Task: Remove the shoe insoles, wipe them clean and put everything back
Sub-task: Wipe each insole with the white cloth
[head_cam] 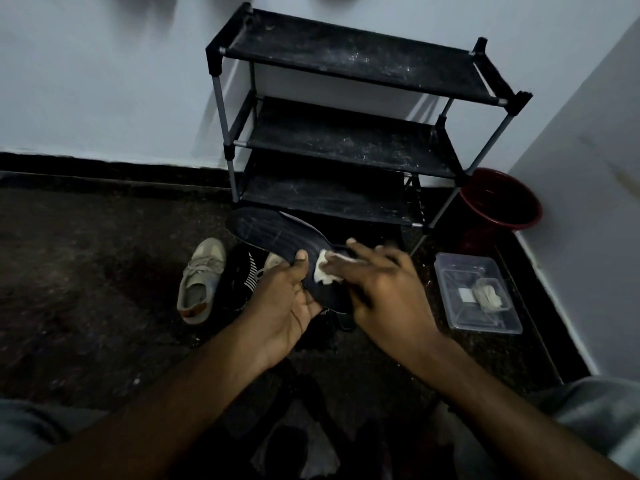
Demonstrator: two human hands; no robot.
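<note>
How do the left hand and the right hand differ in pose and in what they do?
The left hand lies palm up and grips the long dark ribbed insole from below, thumb on top; the right hand lies palm down over it. The left hand holds the insole itself; the right hand presses a small white wipe onto it. Both work at the insole's near end.

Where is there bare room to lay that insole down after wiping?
All three shelves of the rack look bare. So does the dark floor left of the beige shoe. It is crowded right of that shoe, with dark footwear, and along the right wall, where the clear tub and red bucket sit.
</note>
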